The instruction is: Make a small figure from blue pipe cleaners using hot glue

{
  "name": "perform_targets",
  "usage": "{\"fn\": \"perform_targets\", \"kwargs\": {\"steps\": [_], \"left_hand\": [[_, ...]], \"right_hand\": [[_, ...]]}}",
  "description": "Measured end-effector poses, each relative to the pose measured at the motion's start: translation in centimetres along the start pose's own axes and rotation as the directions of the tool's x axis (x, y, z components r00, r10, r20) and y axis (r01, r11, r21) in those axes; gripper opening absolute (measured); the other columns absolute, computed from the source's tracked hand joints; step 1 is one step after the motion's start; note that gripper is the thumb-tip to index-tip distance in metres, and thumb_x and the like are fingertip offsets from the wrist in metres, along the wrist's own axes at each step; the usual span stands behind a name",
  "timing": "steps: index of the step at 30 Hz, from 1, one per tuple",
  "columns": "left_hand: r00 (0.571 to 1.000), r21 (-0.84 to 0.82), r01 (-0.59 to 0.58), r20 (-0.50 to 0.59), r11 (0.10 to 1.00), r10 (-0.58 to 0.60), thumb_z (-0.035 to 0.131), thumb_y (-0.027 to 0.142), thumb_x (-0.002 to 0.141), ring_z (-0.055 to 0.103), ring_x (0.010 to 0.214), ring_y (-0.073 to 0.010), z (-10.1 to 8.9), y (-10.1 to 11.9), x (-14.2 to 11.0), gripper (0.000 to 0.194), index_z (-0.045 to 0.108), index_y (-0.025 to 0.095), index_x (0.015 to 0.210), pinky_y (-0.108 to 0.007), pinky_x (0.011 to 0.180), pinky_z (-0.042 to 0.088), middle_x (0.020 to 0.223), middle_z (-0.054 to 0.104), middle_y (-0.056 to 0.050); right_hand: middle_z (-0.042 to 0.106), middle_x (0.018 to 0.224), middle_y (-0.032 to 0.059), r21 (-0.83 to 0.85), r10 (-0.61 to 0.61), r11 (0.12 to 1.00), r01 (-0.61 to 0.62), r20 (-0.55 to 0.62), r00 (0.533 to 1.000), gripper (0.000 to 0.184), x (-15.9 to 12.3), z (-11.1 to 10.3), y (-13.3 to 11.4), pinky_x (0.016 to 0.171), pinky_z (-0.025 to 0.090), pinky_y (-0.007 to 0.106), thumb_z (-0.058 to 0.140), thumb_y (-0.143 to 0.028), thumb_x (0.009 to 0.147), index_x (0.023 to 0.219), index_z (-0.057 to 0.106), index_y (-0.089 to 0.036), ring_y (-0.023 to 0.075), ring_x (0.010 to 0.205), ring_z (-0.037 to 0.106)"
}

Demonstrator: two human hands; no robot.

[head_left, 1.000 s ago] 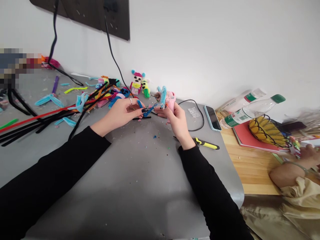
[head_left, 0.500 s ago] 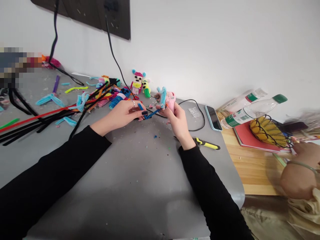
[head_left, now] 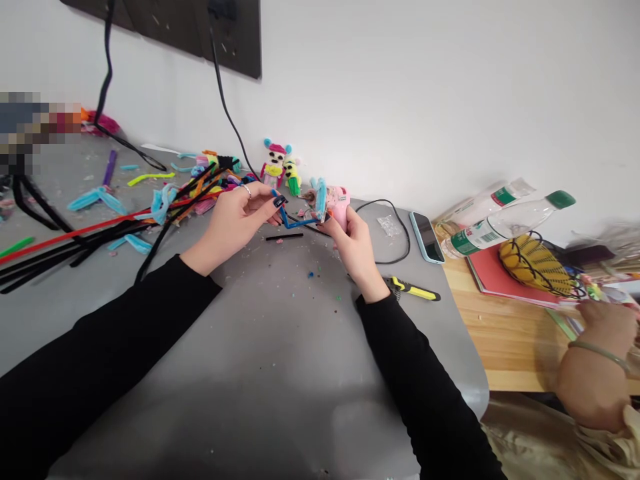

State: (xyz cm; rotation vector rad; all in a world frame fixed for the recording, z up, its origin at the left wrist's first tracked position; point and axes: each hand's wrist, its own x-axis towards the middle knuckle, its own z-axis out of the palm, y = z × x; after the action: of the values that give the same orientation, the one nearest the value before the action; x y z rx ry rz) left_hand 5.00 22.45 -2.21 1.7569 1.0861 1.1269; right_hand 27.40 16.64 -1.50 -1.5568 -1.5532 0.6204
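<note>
My left hand (head_left: 245,217) pinches one end of a bent blue pipe cleaner (head_left: 299,224) between thumb and fingers. Its other end reaches the fingertips of my right hand (head_left: 353,243), which close around it. Right behind those fingertips is a pink device (head_left: 341,197) that looks like a glue gun, with a light-blue fuzzy piece (head_left: 321,195) across its front. Whether my right hand also grips this device I cannot tell. A short black strip (head_left: 284,237) lies on the grey table below the blue pipe cleaner.
Two fuzzy dolls (head_left: 275,163) stand against the wall. Bundled black and red pipe cleaners (head_left: 90,230) lie left. Yellow-black pliers (head_left: 415,288), a phone (head_left: 427,237) and plastic bottles (head_left: 505,223) are right. Another person's hand (head_left: 597,360) is at the wooden table.
My left hand has moved slightly left and up, and the blue pipe cleaner now shows a wider bend. My right hand and the pink device have shifted a little left. The black strip is plainly visible.
</note>
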Motion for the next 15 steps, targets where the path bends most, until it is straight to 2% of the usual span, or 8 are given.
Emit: {"fn": "perform_targets", "kwargs": {"steps": [3,8,12,15], "left_hand": [[0.999,0.022,-0.009,-0.042,1.0,0.01,0.068,0.044,0.092,0.074,0.074,-0.0192,0.0,0.1,-0.1,0.03,0.069,0.019,0.109,-0.033,0.076,0.063,0.092,0.078,-0.006],[0.999,0.086,-0.029,-0.018,0.996,0.031,0.064,0.041,0.094,0.076,0.079,-0.0209,-0.3,0.0,0.1,0.028,0.074,0.019,0.108,-0.034,0.079,0.063,0.094,0.079,-0.007],[0.997,0.183,-0.071,0.048,0.98,0.063,0.064,0.039,0.092,0.076,0.081,-0.0226,-0.7,-0.4,0.3,0.027,0.079,0.021,0.104,-0.036,0.085,0.062,0.097,0.081,-0.007],[0.993,0.232,-0.089,0.094,0.969,0.069,0.065,0.042,0.091,0.076,0.087,-0.024,-0.9,-0.7,0.4,0.029,0.081,0.022,0.105,-0.036,0.087,0.061,0.103,0.082,-0.008]], "right_hand": [[0.046,0.072,-0.0032,0.07,0.05,0.996,-0.05,0.0,0.999,0.027,-0.1,0.1,-0.2,0.057,0.041,0.029,0.061,-0.05,0.093,0.088,0.055,-0.024,0.0153,0.066,0.043],[0.046,0.072,-0.0028,0.003,0.001,1.0,-0.001,-0.038,0.999,0.026,-0.1,-0.1,-0.6,0.06,0.04,0.03,0.057,-0.05,0.092,0.088,0.051,-0.025,0.0168,0.067,0.046],[0.044,0.067,-0.0042,-0.193,-0.022,0.981,-0.011,-0.165,0.986,0.023,0.2,-1.4,-0.6,0.06,0.036,0.03,0.056,-0.045,0.09,0.084,0.044,-0.027,0.0163,0.062,0.044],[0.048,0.066,-0.0035,-0.408,-0.05,0.912,-0.035,-0.197,0.979,0.019,0.4,-2.5,-0.5,0.061,0.034,0.032,0.058,-0.038,0.084,0.085,0.042,-0.027,0.0176,0.061,0.044]]}}
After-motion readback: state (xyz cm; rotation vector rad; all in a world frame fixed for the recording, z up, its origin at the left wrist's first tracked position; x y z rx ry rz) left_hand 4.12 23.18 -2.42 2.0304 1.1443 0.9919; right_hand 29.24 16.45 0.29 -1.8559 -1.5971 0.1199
